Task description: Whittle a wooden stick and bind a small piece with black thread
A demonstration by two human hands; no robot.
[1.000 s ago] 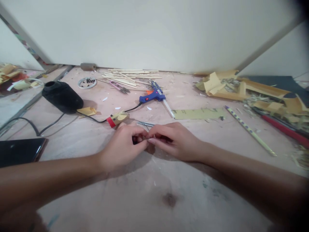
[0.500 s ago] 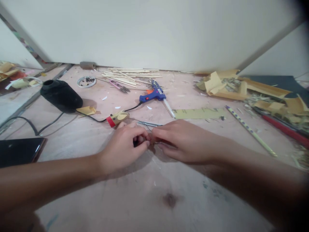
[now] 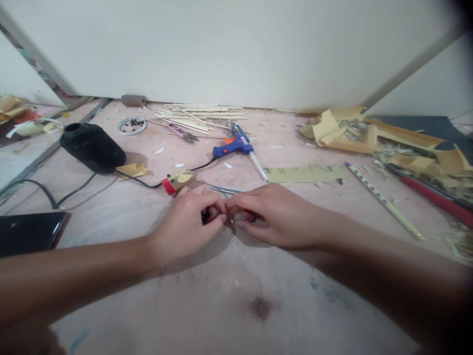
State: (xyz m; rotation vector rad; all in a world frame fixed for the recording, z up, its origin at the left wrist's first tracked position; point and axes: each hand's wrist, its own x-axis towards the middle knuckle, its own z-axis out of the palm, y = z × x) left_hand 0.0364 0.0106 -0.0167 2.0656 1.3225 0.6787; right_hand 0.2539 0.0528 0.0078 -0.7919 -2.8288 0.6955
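Observation:
My left hand (image 3: 188, 224) and my right hand (image 3: 275, 214) meet fingertip to fingertip on the pinkish wooden board (image 3: 229, 296). Both pinch a tiny dark piece (image 3: 229, 218) between them; the fingers hide most of it and I cannot tell what it is. Just behind my hands lies a thin metal tool (image 3: 226, 190). A small tan block with a red band (image 3: 178, 181) sits beyond my left hand on a black cord.
A blue glue gun (image 3: 236, 144), a pile of thin wooden sticks (image 3: 194, 118), a black pouch (image 3: 92, 148), a round lid (image 3: 131, 125) and a dark phone (image 3: 29, 231) lie around. Cardboard scraps (image 3: 369, 135), a spotted pencil (image 3: 382, 199) and a sandpaper strip (image 3: 305, 174) are at right.
My right hand slid slightly right and back again, its fingertips staying at the left hand's. The view shifted a little. The left hand barely moved.

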